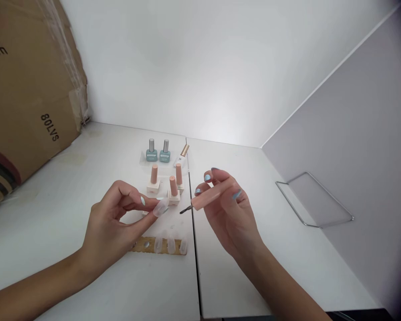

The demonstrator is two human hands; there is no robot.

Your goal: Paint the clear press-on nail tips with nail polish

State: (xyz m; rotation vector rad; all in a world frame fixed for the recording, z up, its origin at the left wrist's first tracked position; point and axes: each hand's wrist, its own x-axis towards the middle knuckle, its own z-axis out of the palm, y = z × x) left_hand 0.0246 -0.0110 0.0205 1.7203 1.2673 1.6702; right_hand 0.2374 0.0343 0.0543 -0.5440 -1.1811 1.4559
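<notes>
My left hand (120,218) pinches a clear false nail tip (161,207) between thumb and fingers, above the white table. My right hand (225,205) grips a peach nail polish brush cap (209,197), and its dark brush tip (184,210) points left at the nail tip, a short gap away. Below my hands lies a wooden strip (143,245) with several clear nail tips (169,244) stuck on it. Three bottles with peach caps (173,191) stand just behind my hands.
Two teal polish bottles (158,151) and a lying white bottle with a gold cap (182,155) sit farther back. A cardboard box (26,98) leans at the left. A wire frame (312,200) rests against the right wall. A seam (194,232) splits the white table (270,249).
</notes>
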